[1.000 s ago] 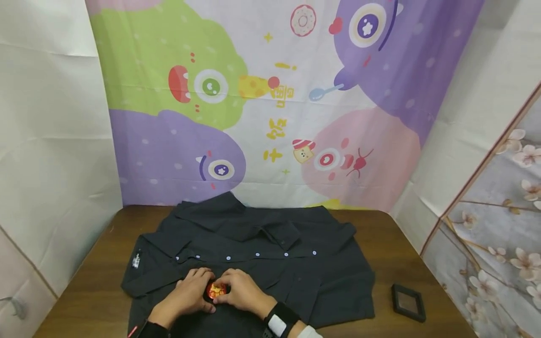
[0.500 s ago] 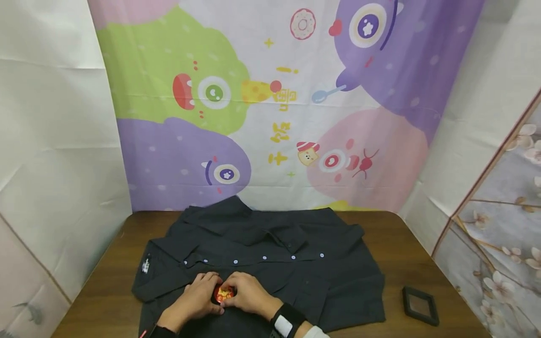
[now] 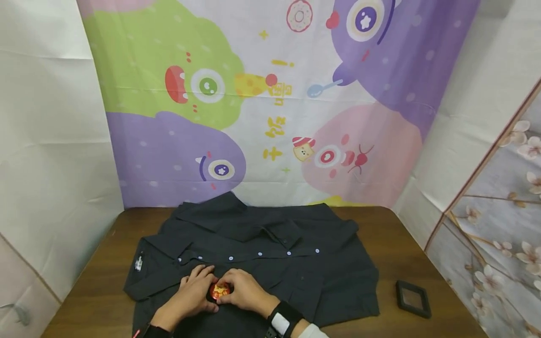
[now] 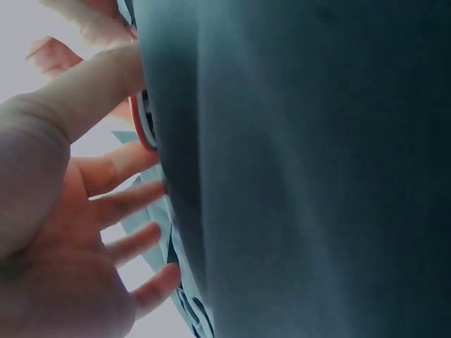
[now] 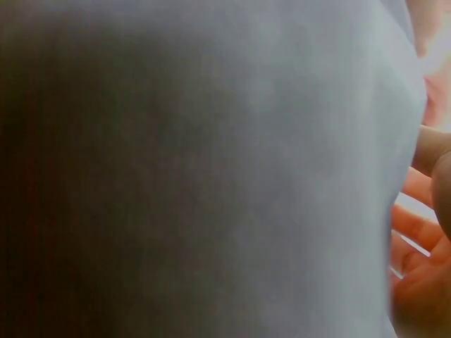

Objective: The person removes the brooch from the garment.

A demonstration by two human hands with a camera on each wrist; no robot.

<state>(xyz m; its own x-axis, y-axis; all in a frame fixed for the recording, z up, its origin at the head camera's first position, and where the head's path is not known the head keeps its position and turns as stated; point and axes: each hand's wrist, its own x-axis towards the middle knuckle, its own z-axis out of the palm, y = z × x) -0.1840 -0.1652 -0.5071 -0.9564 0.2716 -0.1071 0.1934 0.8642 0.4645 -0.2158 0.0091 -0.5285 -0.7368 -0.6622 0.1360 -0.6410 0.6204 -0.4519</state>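
Note:
A dark button shirt (image 3: 253, 239) lies spread over the table, its row of light buttons running across. A round red and gold badge (image 3: 219, 291) sits on its lower left part. My right hand (image 3: 245, 292) pinches the badge's right side between thumb and index finger. From the left, my left hand (image 3: 192, 293) rests on the shirt with fingers spread, thumb and index finger around the badge's left side. In the left wrist view the badge's red rim (image 4: 143, 123) stands tilted beside the left index finger. Cloth fills most of the right wrist view.
A small black square frame (image 3: 413, 299) lies on the brown wooden table (image 3: 390, 244) right of the shirt. A printed cartoon cloth (image 3: 270, 108) hangs behind the table's far edge. White sheeting (image 3: 50, 126) hangs at the left.
The head view has shifted slightly. Both hands stay around the badge. The left thumb, close to the right thumb half a second ago, now lies a little farther away.

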